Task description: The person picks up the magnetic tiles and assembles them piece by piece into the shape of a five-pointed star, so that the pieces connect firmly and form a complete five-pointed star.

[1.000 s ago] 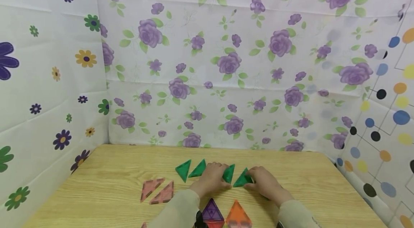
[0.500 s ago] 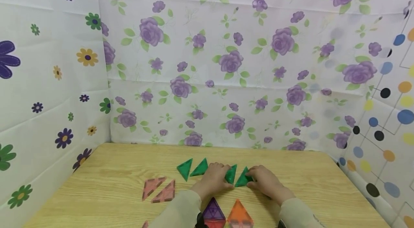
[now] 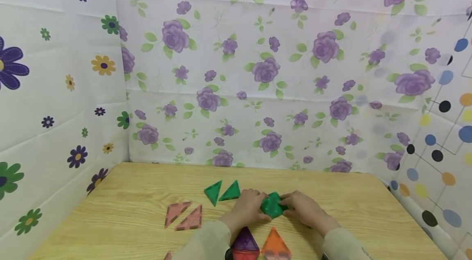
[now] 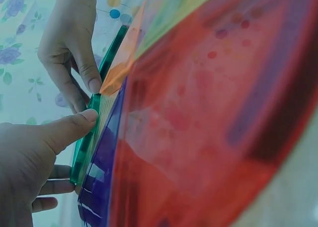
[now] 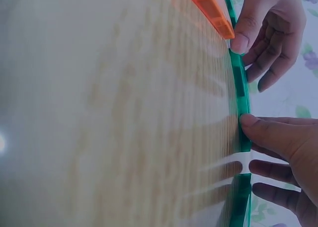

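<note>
On the table, two translucent green magnetic triangle tiles [image 3: 272, 206] lie together between my hands as one squarish shape. My left hand [image 3: 249, 207] grips the left side of it. In the left wrist view, the left thumb [image 4: 88, 114] presses the near green edge while the fingers lie behind. From the other side, my right hand [image 3: 304, 210] pinches the shape, its thumb [image 5: 248, 120] on the near edge in the right wrist view. Another green tile [image 5: 240, 202] shows beyond a gap there; in the head view the right hand hides most of it.
Two separate green triangles [image 3: 213, 192] lie to the left, behind two pink triangles [image 3: 189, 219]. Near the front stand a purple-and-red piece [image 3: 245, 244] and an orange-and-pink piece [image 3: 275, 243]. Floral cloth [image 3: 265, 71] hangs behind the table [image 3: 147, 186].
The two green triangles between my hands, apart before with a gap, now meet in one shape. The hands stay in about the same place on the table.
</note>
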A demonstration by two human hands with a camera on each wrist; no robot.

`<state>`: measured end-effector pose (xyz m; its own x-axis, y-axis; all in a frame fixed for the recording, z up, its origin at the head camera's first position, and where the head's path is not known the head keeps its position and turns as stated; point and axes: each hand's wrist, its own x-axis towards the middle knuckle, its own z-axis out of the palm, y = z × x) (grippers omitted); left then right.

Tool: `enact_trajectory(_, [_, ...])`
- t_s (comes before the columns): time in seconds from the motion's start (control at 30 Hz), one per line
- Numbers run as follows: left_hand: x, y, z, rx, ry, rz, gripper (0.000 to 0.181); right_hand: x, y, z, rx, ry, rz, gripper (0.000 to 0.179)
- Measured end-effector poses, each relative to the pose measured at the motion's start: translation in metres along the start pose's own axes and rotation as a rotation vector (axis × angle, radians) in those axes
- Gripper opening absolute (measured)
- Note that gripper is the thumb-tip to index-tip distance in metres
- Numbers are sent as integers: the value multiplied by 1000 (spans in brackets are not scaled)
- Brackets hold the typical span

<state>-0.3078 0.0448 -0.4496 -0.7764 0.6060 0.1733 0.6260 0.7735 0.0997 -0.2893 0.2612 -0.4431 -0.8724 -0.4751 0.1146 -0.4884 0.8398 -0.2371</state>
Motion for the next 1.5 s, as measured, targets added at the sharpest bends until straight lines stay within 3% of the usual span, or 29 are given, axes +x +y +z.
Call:
enact_trajectory(0.4, [-6,3,1,-35,11,13,61,-8,-4,-3,-15,-12,-27,38])
enact_trajectory(0.7, [-10,2,-1,-54,6,21,61,-8,-6,-3,129,-11,37,34])
enact_trajectory(1.0, [-19,4,-21,-118,47,12,61,-13,-19,-14,169,112,79,38])
enact_trajectory(1.23, [-27,8,-45,-140,133,-2,64,-16,-32,-27,182,176,157,47])
enact_trajectory(1.5, [-46,-7,-69,-116,201,-9,65,-15,-42,-34,215,205,153,55])
